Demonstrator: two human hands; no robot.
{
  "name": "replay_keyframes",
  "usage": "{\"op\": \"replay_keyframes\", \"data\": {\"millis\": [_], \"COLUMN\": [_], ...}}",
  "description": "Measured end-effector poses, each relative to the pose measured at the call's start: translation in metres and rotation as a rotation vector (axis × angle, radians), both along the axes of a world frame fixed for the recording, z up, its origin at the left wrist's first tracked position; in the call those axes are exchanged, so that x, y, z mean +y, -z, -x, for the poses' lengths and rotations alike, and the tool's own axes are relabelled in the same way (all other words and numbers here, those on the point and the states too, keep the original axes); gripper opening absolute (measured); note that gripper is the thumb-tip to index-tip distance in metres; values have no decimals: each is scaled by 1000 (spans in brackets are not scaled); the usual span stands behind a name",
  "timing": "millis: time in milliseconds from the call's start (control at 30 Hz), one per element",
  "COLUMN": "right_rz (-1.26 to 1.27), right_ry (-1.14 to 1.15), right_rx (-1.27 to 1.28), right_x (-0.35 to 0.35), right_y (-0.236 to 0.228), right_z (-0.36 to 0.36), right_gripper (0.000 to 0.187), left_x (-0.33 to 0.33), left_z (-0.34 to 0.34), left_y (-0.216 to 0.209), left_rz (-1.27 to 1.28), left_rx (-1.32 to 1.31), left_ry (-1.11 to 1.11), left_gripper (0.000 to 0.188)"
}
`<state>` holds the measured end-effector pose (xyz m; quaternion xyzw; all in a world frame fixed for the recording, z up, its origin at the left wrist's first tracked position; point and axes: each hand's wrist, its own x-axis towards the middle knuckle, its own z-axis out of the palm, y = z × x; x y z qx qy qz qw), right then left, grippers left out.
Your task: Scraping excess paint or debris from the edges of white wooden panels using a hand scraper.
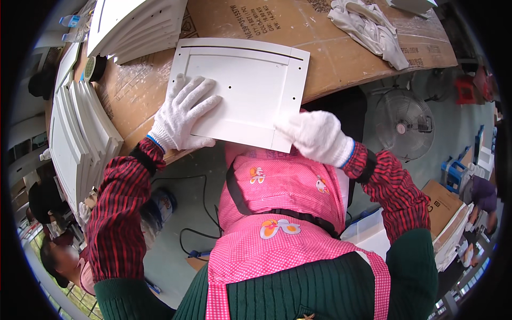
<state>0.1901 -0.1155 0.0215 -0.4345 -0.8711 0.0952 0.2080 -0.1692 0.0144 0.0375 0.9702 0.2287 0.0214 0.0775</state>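
A white panel (245,101) lies at the table's front edge and juts a little over it. It has a recessed middle, a dark groove along its far side and several small dark holes. My left hand (184,112), in a white knit glove, rests flat on the panel's left side with the fingers spread. At the near right corner is my right hand (317,136), gloved too, its fingers curled in against the panel's surface. The fingertips are slightly blurred, and whatever they may hold is hidden.
Cardboard covers the table (229,24). Stacked white panels (138,26) stand at the far left, with more curved panels (85,133) nearer. A tape roll (96,68) sits between them. A crumpled white cloth (368,32) lies far right. A floor fan (402,125) stands beyond the edge.
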Motion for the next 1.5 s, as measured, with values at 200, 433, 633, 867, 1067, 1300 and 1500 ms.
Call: {"op": "replay_keyframes", "data": {"millis": [200, 433, 633, 867, 1067, 1300, 1500], "right_rz": [-104, 47, -8, 60, 89, 68, 86], "right_ry": [271, 82, 261, 266, 259, 222, 259], "right_rx": [17, -2, 56, 102, 1, 42, 62], "right_x": [39, -14, 13, 5, 2, 0, 2], "right_y": [15, 6, 12, 3, 0, 0, -2], "right_z": [-12, -2, -4, -4, -4, -5, -2], "right_gripper": [36, 36, 32, 35, 39, 40, 34], "left_x": [0, 1, 1, 1, 1, 1, 1], "left_z": [-3, -1, -1, -1, -1, 1, 1], "left_y": [0, 1, -1, 2, 2, 4, 4], "left_rz": [-9, -11, -6, -27, -22, -22, -22], "left_rx": [37, 32, 35, 20, 17, 34, 13], "left_ry": [-1, 12, -6, 10, 3, 17, 7], "left_gripper": [105, 104, 105, 105, 103, 104, 104]}}
